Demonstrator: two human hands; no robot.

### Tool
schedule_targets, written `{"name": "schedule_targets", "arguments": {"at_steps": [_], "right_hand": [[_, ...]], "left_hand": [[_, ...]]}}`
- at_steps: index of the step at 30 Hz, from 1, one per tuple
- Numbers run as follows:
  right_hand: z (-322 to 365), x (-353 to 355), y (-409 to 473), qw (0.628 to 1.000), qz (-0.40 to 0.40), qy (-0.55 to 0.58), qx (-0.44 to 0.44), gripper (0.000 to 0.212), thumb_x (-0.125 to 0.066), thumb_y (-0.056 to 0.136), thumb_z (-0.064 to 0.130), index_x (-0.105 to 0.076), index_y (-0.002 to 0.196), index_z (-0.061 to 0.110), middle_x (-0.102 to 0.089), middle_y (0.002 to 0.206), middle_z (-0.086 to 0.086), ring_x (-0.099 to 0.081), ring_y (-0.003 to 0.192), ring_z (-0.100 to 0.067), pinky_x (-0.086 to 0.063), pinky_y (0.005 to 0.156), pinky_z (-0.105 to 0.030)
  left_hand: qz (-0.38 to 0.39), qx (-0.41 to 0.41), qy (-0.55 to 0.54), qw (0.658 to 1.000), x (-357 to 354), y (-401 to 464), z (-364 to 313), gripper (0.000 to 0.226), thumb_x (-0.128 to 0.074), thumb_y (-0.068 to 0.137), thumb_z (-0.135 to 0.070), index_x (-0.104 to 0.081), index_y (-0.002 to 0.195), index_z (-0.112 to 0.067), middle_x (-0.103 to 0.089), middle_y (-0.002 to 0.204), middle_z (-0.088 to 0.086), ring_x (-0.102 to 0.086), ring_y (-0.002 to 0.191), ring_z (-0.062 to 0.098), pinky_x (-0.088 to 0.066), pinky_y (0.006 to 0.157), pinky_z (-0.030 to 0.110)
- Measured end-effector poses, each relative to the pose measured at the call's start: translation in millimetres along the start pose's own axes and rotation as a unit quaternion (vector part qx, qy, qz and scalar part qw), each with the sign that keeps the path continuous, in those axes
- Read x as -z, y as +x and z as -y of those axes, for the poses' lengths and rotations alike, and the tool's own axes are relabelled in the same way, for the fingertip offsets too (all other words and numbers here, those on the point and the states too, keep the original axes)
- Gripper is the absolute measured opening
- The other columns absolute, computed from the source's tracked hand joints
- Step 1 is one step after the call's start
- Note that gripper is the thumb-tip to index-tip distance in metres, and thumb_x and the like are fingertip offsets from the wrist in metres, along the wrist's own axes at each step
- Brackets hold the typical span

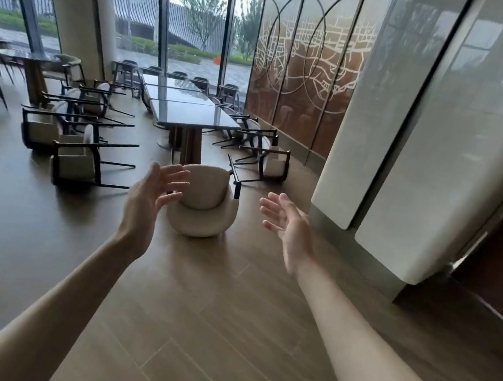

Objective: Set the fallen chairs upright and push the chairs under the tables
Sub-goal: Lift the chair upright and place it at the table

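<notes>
Near the end of the long table [190, 110], a cream upholstered chair [202, 203] lies tipped on the wooden floor [226, 329], its rounded back toward the camera and its dark legs pointing away toward the table's pedestal. The person reaches out with both arms: the left hand [151, 197] and the right hand [287, 226] are spread, fingers straight and apart, palms turned inward on either side of the chair, each grip wide and holding nothing, seemingly set to take the chair by its two sides and lift it. More fallen chairs [74, 152] lie along the table's left side, and others [267, 157] on its right, legs sticking out sideways. How many there are is hard to count, since frames overlap. The nearest chair's seat and most of its legs are hidden behind its own back.
</notes>
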State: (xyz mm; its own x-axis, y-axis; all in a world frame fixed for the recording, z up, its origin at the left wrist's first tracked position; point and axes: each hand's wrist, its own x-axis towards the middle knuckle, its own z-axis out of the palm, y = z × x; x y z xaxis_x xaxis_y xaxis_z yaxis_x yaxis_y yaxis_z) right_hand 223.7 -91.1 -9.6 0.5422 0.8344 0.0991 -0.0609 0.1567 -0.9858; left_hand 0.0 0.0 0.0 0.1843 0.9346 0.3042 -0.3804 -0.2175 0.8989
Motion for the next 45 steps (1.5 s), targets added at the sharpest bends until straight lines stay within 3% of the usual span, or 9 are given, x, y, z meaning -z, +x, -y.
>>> {"name": "schedule_targets", "arguments": {"at_steps": [7, 12, 17, 21, 26, 30, 36, 41, 45], "right_hand": [[-64, 17, 96, 0.994, -0.030, 0.078, -0.077, 0.030, -0.049, 0.101, 0.026, -0.067, 0.116, 0.007, -0.074, 0.114, -0.013, -0.068, 0.107, -0.027, -0.050, 0.098, -0.047], [-103, 16, 190, 0.980, -0.029, 0.136, -0.145, 0.021, -0.058, 0.094, 0.014, -0.065, 0.110, 0.004, -0.074, 0.110, -0.017, -0.069, 0.095, -0.026, -0.052, 0.089, -0.043], [-134, 6, 273, 0.973, -0.014, 0.122, -0.194, 0.017, -0.060, 0.093, 0.009, -0.064, 0.109, 0.004, -0.074, 0.104, -0.016, -0.069, 0.092, -0.026, -0.052, 0.087, -0.043], [-162, -11, 336, 0.971, -0.011, 0.100, -0.216, 0.001, -0.066, 0.093, 0.009, -0.064, 0.093, 0.009, -0.073, 0.086, -0.010, -0.069, 0.076, -0.020, -0.053, 0.077, -0.036], [-223, -40, 426, 0.967, -0.058, 0.048, -0.242, 0.015, -0.076, 0.087, 0.016, -0.062, 0.083, 0.011, -0.067, 0.060, 0.000, -0.063, 0.052, -0.011, -0.049, 0.056, -0.024], [-261, -62, 500, 0.960, -0.100, 0.006, -0.261, 0.022, -0.077, 0.085, 0.021, -0.059, 0.074, 0.013, -0.056, 0.048, 0.005, -0.056, 0.043, -0.008, -0.042, 0.043, -0.017], [-286, -100, 613, 0.942, -0.156, 0.009, -0.296, 0.036, -0.067, 0.088, 0.028, -0.049, 0.058, 0.018, -0.052, 0.046, 0.002, -0.055, 0.040, -0.014, -0.040, 0.046, -0.021], [-310, -127, 693, 0.933, -0.096, 0.037, -0.345, 0.029, -0.058, 0.093, 0.030, -0.065, 0.076, 0.008, -0.069, 0.062, -0.009, -0.063, 0.051, -0.021, -0.046, 0.051, -0.027], [-349, -136, 769, 0.922, -0.060, 0.024, -0.381, 0.028, -0.055, 0.096, 0.029, -0.068, 0.085, 0.007, -0.074, 0.071, -0.009, -0.066, 0.057, -0.021, -0.049, 0.055, -0.028]], "left_hand": [[-0.019, 0.075, 0.040, 0.996, -16, 66, 89, 0.047, -0.028, 0.109, -0.037, -0.067, 0.112, -0.011, -0.072, 0.117, 0.013, -0.064, 0.116, 0.036, -0.048, 0.104, 0.049], [-0.074, 0.139, -0.002, 0.987, -32, 140, 154, 0.043, -0.033, 0.108, -0.037, -0.064, 0.116, -0.009, -0.071, 0.119, 0.017, -0.064, 0.119, 0.036, -0.046, 0.107, 0.051], [-0.129, 0.200, -0.043, 0.970, -42, 208, 209, 0.044, -0.035, 0.107, -0.036, -0.059, 0.123, -0.003, -0.068, 0.123, 0.021, -0.063, 0.118, 0.037, -0.046, 0.107, 0.050], [-0.149, 0.244, -0.086, 0.954, -36, 260, 252, 0.036, -0.039, 0.106, -0.030, -0.062, 0.112, -0.003, -0.070, 0.112, 0.019, -0.069, 0.099, 0.030, -0.055, 0.092, 0.044], [-0.175, 0.319, -0.142, 0.920, -10, 340, 322, 0.028, -0.044, 0.103, -0.024, -0.064, 0.101, -0.005, -0.075, 0.085, 0.013, -0.074, 0.075, 0.026, -0.063, 0.069, 0.038], [-0.211, 0.379, -0.197, 0.879, 11, 421, 373, 0.026, -0.045, 0.103, -0.025, -0.063, 0.100, -0.007, -0.075, 0.087, 0.011, -0.072, 0.081, 0.026, -0.063, 0.061, 0.036], [-0.246, 0.428, -0.185, 0.850, 19, 545, 433, 0.024, -0.045, 0.102, -0.023, -0.062, 0.099, -0.007, -0.066, 0.097, 0.010, -0.066, 0.086, 0.025, -0.060, 0.068, 0.036], [-0.252, 0.473, -0.154, 0.830, 14, 613, 487, 0.023, -0.046, 0.101, -0.022, -0.062, 0.094, -0.008, -0.062, 0.093, 0.009, -0.063, 0.081, 0.022, -0.054, 0.072, 0.035], [-0.296, 0.488, -0.144, 0.808, 26, 663, 536, 0.022, -0.045, 0.101, -0.021, -0.061, 0.092, -0.007, -0.061, 0.091, 0.009, -0.061, 0.080, 0.022, -0.053, 0.072, 0.034]]}}
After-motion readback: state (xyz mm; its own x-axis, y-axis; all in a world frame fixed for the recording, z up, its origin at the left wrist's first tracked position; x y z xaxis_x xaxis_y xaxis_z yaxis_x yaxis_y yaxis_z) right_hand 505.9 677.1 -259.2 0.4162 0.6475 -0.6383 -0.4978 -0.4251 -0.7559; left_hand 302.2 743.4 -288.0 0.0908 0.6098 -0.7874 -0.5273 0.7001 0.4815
